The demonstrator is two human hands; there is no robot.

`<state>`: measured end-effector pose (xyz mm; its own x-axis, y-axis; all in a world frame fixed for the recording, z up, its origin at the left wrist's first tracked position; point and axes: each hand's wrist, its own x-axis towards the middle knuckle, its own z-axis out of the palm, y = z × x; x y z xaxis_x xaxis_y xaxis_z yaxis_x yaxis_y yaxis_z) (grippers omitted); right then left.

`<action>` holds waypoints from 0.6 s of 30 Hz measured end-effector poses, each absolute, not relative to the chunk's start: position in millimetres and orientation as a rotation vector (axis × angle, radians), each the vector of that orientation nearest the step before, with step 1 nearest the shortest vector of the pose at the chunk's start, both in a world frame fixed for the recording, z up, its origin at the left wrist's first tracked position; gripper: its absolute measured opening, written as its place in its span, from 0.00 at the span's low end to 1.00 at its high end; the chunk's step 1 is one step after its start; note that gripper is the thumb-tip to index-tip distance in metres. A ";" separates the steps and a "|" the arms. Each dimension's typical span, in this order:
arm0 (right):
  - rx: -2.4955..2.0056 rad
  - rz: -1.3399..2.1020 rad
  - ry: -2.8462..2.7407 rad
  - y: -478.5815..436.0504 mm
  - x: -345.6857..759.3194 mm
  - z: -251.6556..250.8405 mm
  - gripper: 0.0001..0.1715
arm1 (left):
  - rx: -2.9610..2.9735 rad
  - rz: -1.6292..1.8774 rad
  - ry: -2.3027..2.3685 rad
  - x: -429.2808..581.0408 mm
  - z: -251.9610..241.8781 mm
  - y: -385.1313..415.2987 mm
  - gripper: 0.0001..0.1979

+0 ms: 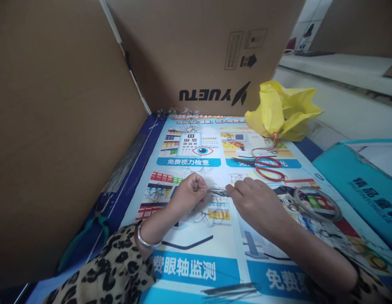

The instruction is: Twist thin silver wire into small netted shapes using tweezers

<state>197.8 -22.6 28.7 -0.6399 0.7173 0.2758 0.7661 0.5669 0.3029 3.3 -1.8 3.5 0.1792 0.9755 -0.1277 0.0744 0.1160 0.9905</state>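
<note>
My left hand (189, 192) is closed in a pinch on a thin wire piece (206, 188) above a printed poster (196, 253) that covers the table. My right hand (255, 198) is closed round a small metal tool (219, 192), pliers by the look of it, whose tip meets the wire between the two hands. Loose bent wire shapes (208, 217) lie on the poster just below the hands. A silver bangle sits on my left wrist, above a leopard-print sleeve.
Red-handled scissors (267, 166) lie to the upper right, a coil of wire (316, 202) to the right. A yellow plastic bag (282, 110) sits at the back. Cardboard walls (56, 126) stand on the left and behind. Straight wire rods (124, 166) lie along the left edge. A teal box (360, 185) is far right.
</note>
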 end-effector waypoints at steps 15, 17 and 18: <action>-1.258 -0.485 -2.710 -16.7 198.1 23.2 0.07 | 1.278 0.883 1.223 1.3 1.9 -1.1 0.08; -1.278 -0.432 -2.714 -15.7 198.8 21.6 0.08 | 1.316 0.862 1.219 0.0 0.5 -0.5 0.07; -1.286 -0.405 -2.715 -15.2 199.3 20.5 0.08 | 1.348 0.849 1.217 -1.1 -0.6 0.0 0.06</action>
<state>199.3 -15.2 20.5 -0.6348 0.7431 0.2116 0.7725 0.6053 0.1917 -1.1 0.0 -0.6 0.2214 0.9642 -0.1463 0.1955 0.1031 0.9753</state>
